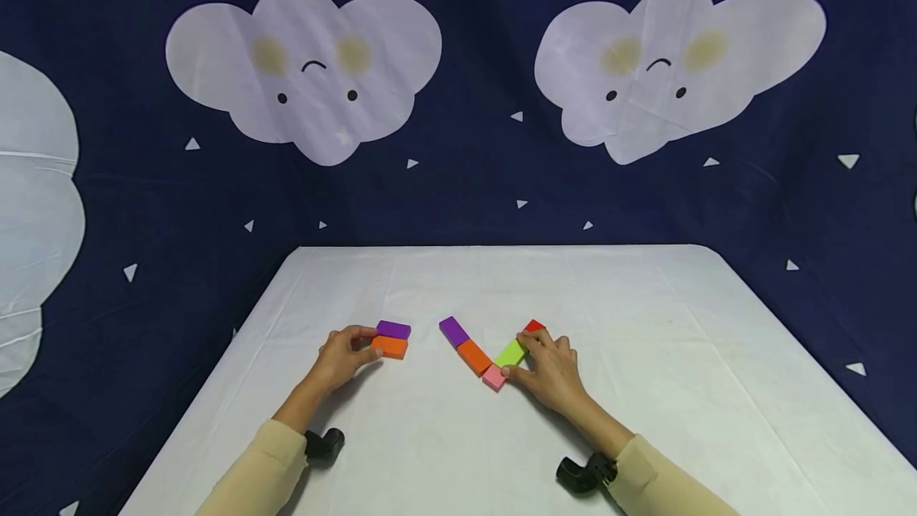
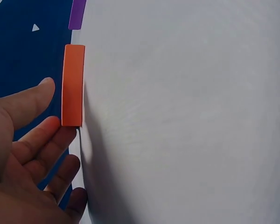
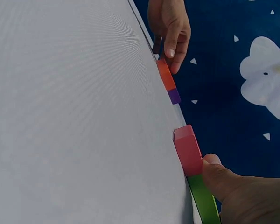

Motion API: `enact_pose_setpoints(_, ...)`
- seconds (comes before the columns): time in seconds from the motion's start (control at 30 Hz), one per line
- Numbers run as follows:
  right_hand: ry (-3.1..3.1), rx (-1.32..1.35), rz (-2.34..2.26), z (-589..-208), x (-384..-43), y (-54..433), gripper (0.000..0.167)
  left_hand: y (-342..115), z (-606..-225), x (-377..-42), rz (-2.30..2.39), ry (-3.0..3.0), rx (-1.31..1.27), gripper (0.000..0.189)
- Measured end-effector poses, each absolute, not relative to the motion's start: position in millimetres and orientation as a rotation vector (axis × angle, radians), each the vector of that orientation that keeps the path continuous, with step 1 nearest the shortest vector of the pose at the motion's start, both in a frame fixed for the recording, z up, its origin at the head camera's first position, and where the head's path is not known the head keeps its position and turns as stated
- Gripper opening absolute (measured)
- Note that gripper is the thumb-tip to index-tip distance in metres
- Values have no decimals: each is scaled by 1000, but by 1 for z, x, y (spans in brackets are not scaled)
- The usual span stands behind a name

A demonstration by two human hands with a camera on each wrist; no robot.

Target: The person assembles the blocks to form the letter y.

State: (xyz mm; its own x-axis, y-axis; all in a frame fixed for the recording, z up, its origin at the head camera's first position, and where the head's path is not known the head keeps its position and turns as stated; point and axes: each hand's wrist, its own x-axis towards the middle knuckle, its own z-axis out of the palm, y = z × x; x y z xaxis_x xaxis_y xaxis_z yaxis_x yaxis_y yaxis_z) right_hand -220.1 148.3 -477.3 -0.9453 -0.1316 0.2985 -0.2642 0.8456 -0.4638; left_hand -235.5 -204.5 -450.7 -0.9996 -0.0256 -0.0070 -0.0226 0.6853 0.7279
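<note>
My left hand (image 1: 344, 358) is beside an orange block (image 1: 390, 347) and a purple block (image 1: 394, 330) that lie against each other. In the left wrist view, fingertips touch the end of the orange block while the thumb stands apart from it. Toward the middle, a V-shaped line runs through a second purple block (image 1: 453, 331), another orange block (image 1: 474, 357), a pink block (image 1: 493, 377), a green block (image 1: 510, 353) and a red block (image 1: 534, 326). My right hand (image 1: 555, 373) holds the green block between thumb and index finger, its thumb also beside the pink one.
A white cloth covers the table (image 1: 673, 341). Behind it hangs a dark blue curtain (image 1: 473, 205) with printed clouds and small white triangles. Black wrist devices (image 1: 583, 474) are strapped at both sleeves.
</note>
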Motion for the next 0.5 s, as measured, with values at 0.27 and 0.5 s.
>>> enact_pose_setpoints(0.27, -2779, 299, 738, -479, -221, 148, 63, -205, -451, -236, -1184, -2899, -61, 40)
enact_pose_setpoints(0.5, -2789, 291, 747, -477, -221, 148, 63, -204, -452, -235, -1189, -2865, -174, 34)
